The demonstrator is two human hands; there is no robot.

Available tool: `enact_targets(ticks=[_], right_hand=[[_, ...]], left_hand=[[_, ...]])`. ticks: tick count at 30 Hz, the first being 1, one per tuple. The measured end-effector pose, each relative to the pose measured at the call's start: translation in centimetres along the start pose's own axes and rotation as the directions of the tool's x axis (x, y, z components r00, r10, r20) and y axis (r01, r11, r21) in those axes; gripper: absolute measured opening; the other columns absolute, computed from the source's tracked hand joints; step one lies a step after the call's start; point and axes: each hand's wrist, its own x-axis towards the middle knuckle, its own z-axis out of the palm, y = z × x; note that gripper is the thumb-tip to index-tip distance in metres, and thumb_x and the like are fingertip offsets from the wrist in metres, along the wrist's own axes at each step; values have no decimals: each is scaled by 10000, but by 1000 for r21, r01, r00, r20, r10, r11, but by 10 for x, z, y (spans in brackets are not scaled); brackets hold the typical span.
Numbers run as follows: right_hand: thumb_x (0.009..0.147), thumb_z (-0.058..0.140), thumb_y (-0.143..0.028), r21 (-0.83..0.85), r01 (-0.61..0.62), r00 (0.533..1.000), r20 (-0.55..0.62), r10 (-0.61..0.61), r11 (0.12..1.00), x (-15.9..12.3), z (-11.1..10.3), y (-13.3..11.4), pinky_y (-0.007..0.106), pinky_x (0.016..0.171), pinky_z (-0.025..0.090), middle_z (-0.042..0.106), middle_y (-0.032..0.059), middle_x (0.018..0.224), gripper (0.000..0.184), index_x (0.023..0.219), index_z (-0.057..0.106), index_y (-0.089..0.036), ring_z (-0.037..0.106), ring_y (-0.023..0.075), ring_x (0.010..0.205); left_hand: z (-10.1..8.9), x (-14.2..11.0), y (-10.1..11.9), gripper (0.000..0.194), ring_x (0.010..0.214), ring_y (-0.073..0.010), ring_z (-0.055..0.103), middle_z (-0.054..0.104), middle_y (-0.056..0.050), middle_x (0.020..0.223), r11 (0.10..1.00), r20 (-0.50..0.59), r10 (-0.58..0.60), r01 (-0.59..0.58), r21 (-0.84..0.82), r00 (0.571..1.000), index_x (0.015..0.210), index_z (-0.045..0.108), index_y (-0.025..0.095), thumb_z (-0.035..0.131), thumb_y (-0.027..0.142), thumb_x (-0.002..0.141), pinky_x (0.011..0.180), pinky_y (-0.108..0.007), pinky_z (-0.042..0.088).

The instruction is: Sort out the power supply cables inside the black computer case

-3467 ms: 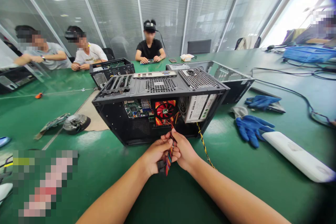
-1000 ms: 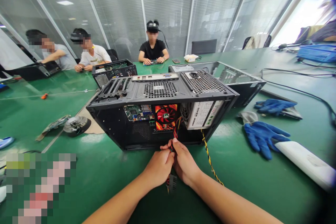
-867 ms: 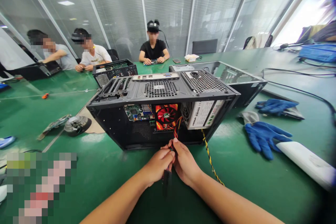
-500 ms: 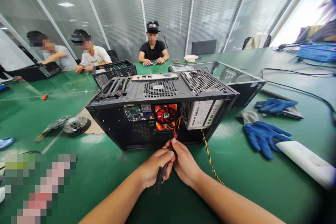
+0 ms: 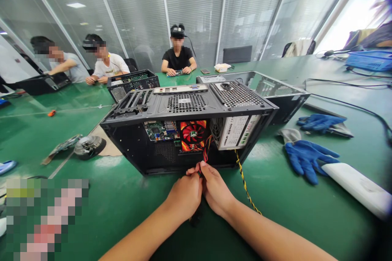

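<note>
An open black computer case (image 5: 190, 108) lies before me, its open side facing me. Inside are a green motherboard (image 5: 159, 130), a red fan (image 5: 193, 132) and a power supply (image 5: 234, 132) with a white label. From beside the power supply a bundle of coloured cables (image 5: 206, 154) runs out over the case's near edge into my fingers. My left hand (image 5: 186, 193) is closed round the bundle, its back turned up. Touching it, my right hand (image 5: 216, 187) pinches the same cables. A dark, blurred connector (image 5: 195, 218) hangs below my left hand, mostly hidden.
A yellow-black twisted cable (image 5: 244, 179) trails onto the green table. To the right lie blue gloves (image 5: 306, 157) and a long white object (image 5: 358, 187). Left is a round metal part (image 5: 90, 147). Behind stand more cases (image 5: 283, 98), and people (image 5: 177, 55) sit across the table.
My view has turned slightly left since the first frame. My left hand has repeatedly turned about the cables, swinging the connector from side to side; my right hand keeps its pinch.
</note>
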Motion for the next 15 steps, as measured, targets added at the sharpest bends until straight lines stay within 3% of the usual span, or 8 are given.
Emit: enact_targets(ticks=[6, 8, 10, 12, 13, 15], right_hand=[[721, 704, -481, -10, 14, 1000, 10, -14, 1000, 1, 0, 0, 320, 736, 447, 691, 37, 738, 312, 691, 584, -194, 629, 207, 803], [714, 711, -472, -5, 14, 1000, -4, -14, 1000, 2, -2, 1, 318, 729, 446, 683, 31, 720, 309, 679, 583, -194, 626, 202, 776], [712, 715, -466, 11, 4, 1000, -16, -4, 1000, 2, -3, 2, 313, 718, 445, 664, 17, 685, 305, 668, 584, -194, 618, 192, 737], [722, 706, -464, 28, -2, 1000, -20, 3, 1000, 2, -4, 2, 298, 699, 442, 637, 1, 653, 298, 666, 594, -194, 603, 177, 694], [728, 700, -464, 33, -3, 1000, -19, 3, 999, 2, -4, 2, 290, 688, 440, 625, -5, 644, 294, 671, 601, -193, 593, 168, 675], [743, 684, -466, 37, -8, 1000, -9, 9, 999, 1, -3, 0, 282, 683, 438, 618, -8, 646, 288, 690, 617, -192, 580, 160, 658]], left_hand=[[4, -1, 1, 153, 722, -278, 612, 573, -95, 679, 995, -48, -68, 72, 71, 997, 814, 520, 184, 433, 294, 878, 712, -376, 413], [3, 0, 1, 149, 690, -234, 587, 553, -62, 662, 998, -41, -33, 31, -46, 999, 771, 506, 197, 464, 305, 865, 678, -328, 394], [0, 2, 0, 197, 583, -172, 529, 507, -15, 595, 963, 43, -33, 44, -265, 999, 709, 479, 202, 479, 331, 858, 599, -277, 365], [-5, 3, 0, 256, 427, -111, 397, 415, 40, 488, 809, 245, -68, 197, -554, 967, 677, 442, 203, 455, 373, 868, 483, -239, 301], [-8, 3, 0, 268, 365, -89, 311, 362, 68, 446, 649, 365, -62, 315, -692, 929, 696, 428, 205, 428, 399, 880, 433, -225, 256], [-13, 3, 0, 264, 308, -66, 212, 329, 95, 411, 334, 579, 60, 530, -780, 813, 734, 422, 207, 451, 428, 876, 368, -207, 162]])
